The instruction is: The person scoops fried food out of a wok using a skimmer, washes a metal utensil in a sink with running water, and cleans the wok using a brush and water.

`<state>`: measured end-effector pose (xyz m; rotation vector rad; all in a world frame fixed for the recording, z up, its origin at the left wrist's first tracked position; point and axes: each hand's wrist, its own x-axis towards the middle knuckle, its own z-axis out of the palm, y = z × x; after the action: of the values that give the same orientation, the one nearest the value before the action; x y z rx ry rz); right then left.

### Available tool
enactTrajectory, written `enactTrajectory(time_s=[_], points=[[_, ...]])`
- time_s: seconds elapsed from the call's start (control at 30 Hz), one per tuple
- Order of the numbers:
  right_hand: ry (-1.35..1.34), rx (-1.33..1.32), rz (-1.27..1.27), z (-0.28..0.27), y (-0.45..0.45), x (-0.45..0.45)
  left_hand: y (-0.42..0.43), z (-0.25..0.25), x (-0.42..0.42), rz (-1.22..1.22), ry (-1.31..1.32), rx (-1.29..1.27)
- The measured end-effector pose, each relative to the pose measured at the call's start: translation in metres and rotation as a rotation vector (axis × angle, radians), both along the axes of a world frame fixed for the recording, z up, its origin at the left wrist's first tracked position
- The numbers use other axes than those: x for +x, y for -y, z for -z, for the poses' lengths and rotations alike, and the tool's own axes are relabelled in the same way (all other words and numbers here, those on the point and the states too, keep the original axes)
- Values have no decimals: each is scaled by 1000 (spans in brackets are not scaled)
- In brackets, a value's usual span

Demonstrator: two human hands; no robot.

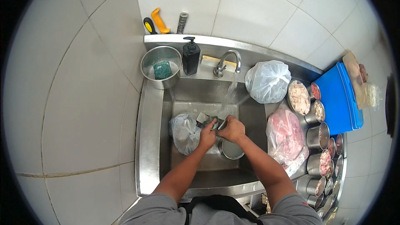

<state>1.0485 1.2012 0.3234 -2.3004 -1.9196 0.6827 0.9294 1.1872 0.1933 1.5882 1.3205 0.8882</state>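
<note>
Over the sink basin [250, 118], my left hand [207, 135] is closed on a green scouring pad [214, 122]. Close beside it, my right hand [234, 129] grips a small metal item [223, 125], whose shape is mostly hidden by the fingers. Water [229, 96] runs from the curved faucet [231, 56] just beyond my hands. A pale and dark piece [203, 118] shows past my left fingertips; what it is I cannot tell. Below my right hand a round metal container [232, 150] stands in the basin, and a clear plastic bag [183, 133] lies to the left.
A metal pot [161, 81] with a green pad and a black pump bottle [191, 58] stand on the back ledge. Right of the basin are a white bag [268, 81], a bag of pink meat [285, 131], several metal containers [318, 136] and a blue box [339, 100].
</note>
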Motion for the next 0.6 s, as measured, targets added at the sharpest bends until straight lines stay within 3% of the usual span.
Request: enactTrajectory(time_s=[0.07,0.1,0.13,0.2,0.23,0.27,0.33,0.4,0.47,0.5,0.57,0.6], points=[[-10,32,-38,14,11,1,-1,-20,5,-45,671,-367],[-14,65,-79,15,14,2,-1,-27,3,-26,833,-412],[-11,69,-68,14,16,5,-5,-34,0,-14,832,-414],[-2,148,-264,8,25,0,-13,-50,-8,116,687,-300],[42,155,-338,15,25,2,-18,-57,-11,169,400,-135],[36,151,-334,14,26,4,-27,-46,-14,171,395,-141],[85,179,-522,5,24,11,-58,-5,-28,282,3,-55],[119,163,-571,-10,25,21,-91,3,-60,395,-173,-72],[148,141,-617,-14,30,26,-106,13,-91,341,-346,32],[169,113,-628,-15,31,29,-106,-6,-94,345,-343,33],[188,80,-632,-12,31,36,-98,-52,-101,89,-332,-33],[190,83,-623,-5,28,39,-94,-78,-103,72,-307,66]])
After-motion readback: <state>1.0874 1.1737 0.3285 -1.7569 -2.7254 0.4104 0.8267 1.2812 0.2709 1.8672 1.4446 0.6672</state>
